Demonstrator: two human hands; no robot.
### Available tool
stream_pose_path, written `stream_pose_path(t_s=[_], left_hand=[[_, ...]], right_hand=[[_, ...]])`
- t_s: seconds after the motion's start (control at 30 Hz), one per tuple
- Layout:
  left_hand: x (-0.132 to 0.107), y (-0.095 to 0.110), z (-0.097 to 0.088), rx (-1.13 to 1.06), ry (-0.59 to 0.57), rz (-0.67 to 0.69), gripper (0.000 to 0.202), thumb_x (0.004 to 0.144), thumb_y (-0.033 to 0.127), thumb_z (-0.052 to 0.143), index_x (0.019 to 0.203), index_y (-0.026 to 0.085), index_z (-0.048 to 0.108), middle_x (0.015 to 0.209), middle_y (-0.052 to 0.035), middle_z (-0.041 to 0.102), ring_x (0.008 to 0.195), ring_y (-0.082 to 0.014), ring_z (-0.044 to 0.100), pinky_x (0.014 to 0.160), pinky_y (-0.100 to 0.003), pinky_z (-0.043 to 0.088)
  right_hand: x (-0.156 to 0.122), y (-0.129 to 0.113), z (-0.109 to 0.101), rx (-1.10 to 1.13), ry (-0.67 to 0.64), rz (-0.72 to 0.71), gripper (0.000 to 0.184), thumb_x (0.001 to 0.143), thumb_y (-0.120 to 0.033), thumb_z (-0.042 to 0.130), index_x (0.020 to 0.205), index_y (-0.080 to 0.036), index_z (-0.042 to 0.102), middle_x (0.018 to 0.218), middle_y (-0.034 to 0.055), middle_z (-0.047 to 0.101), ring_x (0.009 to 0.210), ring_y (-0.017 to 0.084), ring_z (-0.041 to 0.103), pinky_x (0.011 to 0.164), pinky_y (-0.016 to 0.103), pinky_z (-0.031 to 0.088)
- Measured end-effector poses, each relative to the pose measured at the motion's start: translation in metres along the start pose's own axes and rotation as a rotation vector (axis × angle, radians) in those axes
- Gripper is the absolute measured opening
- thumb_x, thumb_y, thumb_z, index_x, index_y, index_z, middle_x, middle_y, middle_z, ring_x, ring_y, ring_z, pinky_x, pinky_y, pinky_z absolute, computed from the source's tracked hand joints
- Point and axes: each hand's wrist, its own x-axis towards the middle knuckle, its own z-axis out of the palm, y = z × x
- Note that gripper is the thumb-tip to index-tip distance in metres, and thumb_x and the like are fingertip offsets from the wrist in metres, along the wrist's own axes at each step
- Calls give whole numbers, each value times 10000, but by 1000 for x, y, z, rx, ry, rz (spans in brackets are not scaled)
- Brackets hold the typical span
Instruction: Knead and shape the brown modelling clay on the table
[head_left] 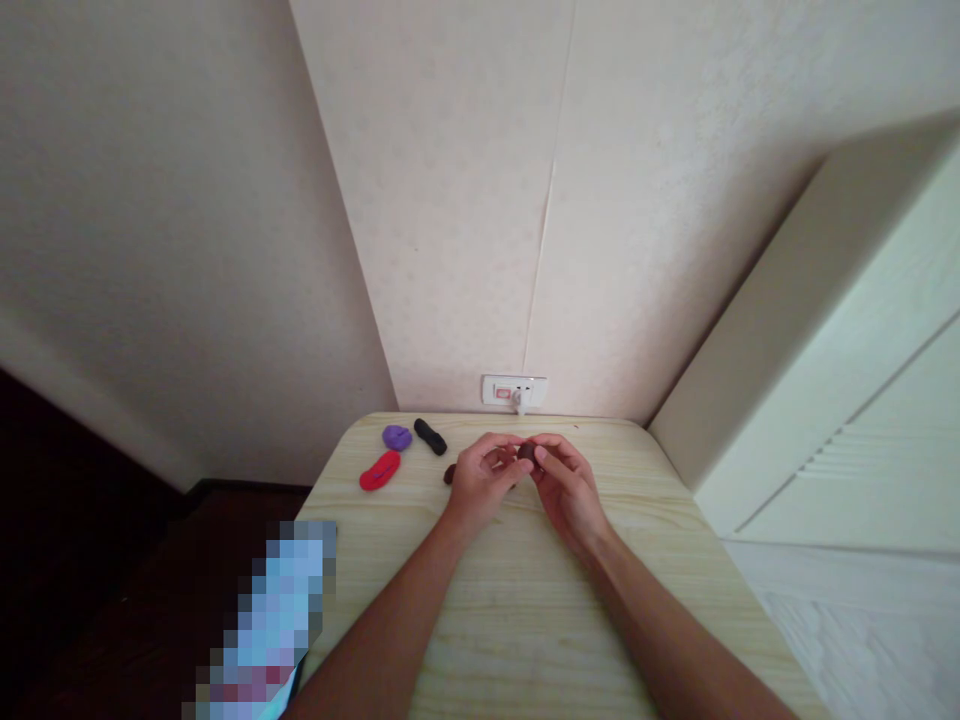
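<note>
Between the fingertips of both hands is a small rounded lump of brown modelling clay [529,454]. My left hand [484,478] pinches it from the left with thumb and fingers. From the other side my right hand [566,485] closes on the same lump, its thumb laid against the front. A second brown clay piece [449,474] lies on the table just left of my left hand, partly hidden by it. Farther left rest a black clay roll [430,437], a purple clay lump [397,438] and a flattened red clay piece [380,471].
The light wood-grain table [510,620] stands against the wall. Above its back edge is a wall socket [514,390] with a white plug and a cable running up. A pale cabinet [840,400] borders the right side. A blurred-out bright object [270,620] sits at the left edge.
</note>
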Motion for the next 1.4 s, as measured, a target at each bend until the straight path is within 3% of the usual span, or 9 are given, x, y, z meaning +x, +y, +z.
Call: stream_pose_path(t_s=[0.2,0.37,0.47,0.6,0.7,0.9,1.17,1.3,1.4], left_hand=[[1,1,-1,43,53,93,231,760,325,853,904,157,786,914,-54,697,708,-144,650,572,-244,532],[2,3,-3,79,58,117,206,790,340,826,876,154,807,887,-75,747,792,-180,702,702,-277,568],[3,1,-4,51,69,104,240,777,355,833,890,145,803,890,-83,770,831,-197,716,761,-296,571],[3,-3,-2,-42,106,83,364,786,376,831,1083,175,767,927,-58,767,840,-172,707,735,-260,561],[0,-4,3,-14,62,57,418,765,384,857,1107,165,758,1037,-98,779,918,-193,721,779,-273,577],[-2,-7,3,93,9,25,418,873,425,756,1167,128,769,1030,-141,800,786,-191,725,724,-305,589],[1,-7,-5,235,49,248,232,806,258,828,1028,194,831,1039,-109,770,978,-226,728,868,-335,600],[2,-10,-3,161,88,210,339,744,255,876,1073,194,818,1080,-112,759,997,-229,734,875,-336,615],[3,-14,-3,107,90,155,380,794,318,843,1147,187,790,1100,-119,758,970,-222,745,831,-323,621]], right_hand=[[1,3,-3,-51,-11,-20,228,790,-375,873,920,-244,739,854,-2,747,742,142,668,710,293,538],[-1,1,-3,-137,-56,-53,350,774,-344,887,1102,-274,791,853,-3,743,712,143,682,679,299,567],[-2,-2,-2,-189,-60,-83,334,763,-354,890,1077,-266,817,898,13,747,707,151,692,661,308,584],[-2,-3,-2,-239,5,-134,277,809,-372,856,1060,-268,804,961,35,792,799,180,736,755,334,604],[-2,-3,-5,-276,52,-175,238,848,-390,822,1044,-268,767,1012,46,804,918,204,747,851,357,597],[0,-3,-10,-398,71,-241,210,859,-394,812,1002,-246,770,994,54,759,924,201,698,866,346,565],[-1,1,-11,-426,99,-147,348,822,-458,829,1071,-218,788,953,82,810,837,224,741,783,374,606],[4,3,-13,-389,136,-127,357,778,-470,857,1030,-219,822,989,88,829,885,238,751,851,406,602],[6,3,-14,-359,147,-117,366,747,-471,879,1019,-230,830,944,71,832,818,215,740,812,391,601]])
